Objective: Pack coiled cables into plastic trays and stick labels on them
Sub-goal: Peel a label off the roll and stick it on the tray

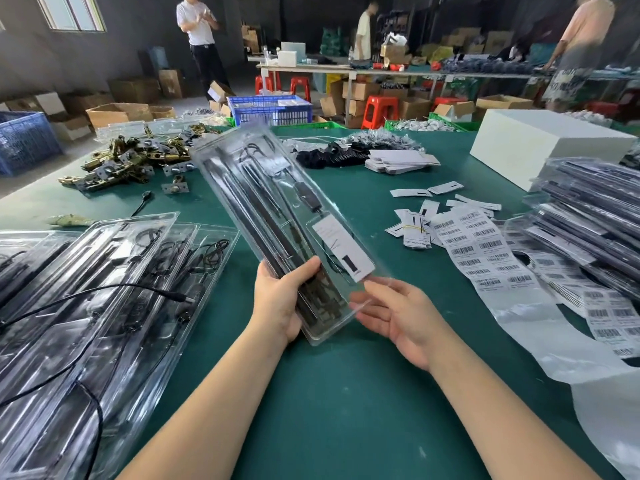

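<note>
I hold a long clear plastic tray [263, 188] up over the green table [329, 393], tilted away to the upper left. Black rods, a coiled cable and a white card lie inside it. My left hand [277, 303] grips its near end, thumb curled over the top. My right hand [391, 313] touches the tray's near right corner with relaxed, fairly straight fingers. A strip of barcode labels [481, 251] lies to the right.
More clear trays with cables [90, 306] spread at the left. A stack of filled trays [588, 216] stands at the right, by a white box [540, 147]. Brass hardware [131, 161] and white cards [401, 161] lie farther back. People stand beyond the table.
</note>
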The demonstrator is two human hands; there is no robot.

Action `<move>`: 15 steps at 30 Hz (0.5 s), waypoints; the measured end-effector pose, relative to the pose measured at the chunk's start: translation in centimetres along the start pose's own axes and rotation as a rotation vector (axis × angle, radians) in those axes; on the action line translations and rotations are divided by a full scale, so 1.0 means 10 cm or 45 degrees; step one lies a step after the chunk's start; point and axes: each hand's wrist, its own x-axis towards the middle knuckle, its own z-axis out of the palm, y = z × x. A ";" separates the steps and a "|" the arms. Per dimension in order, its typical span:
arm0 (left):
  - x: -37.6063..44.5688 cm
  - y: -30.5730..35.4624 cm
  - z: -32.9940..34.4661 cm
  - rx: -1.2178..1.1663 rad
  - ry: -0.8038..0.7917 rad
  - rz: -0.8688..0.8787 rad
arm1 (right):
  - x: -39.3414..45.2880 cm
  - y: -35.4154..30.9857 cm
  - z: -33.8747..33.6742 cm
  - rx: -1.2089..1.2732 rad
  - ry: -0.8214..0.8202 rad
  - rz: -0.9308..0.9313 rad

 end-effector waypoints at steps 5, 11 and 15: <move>0.02 -0.06 0.00 0.003 0.016 0.062 | 0.03 0.06 0.08 -0.002 0.126 -0.009; 0.04 -0.09 -0.02 -0.030 0.019 0.080 | 0.06 0.06 0.09 0.008 0.161 -0.040; 0.04 -0.10 -0.02 -0.034 0.030 0.075 | 0.08 0.04 0.11 -0.051 0.194 -0.068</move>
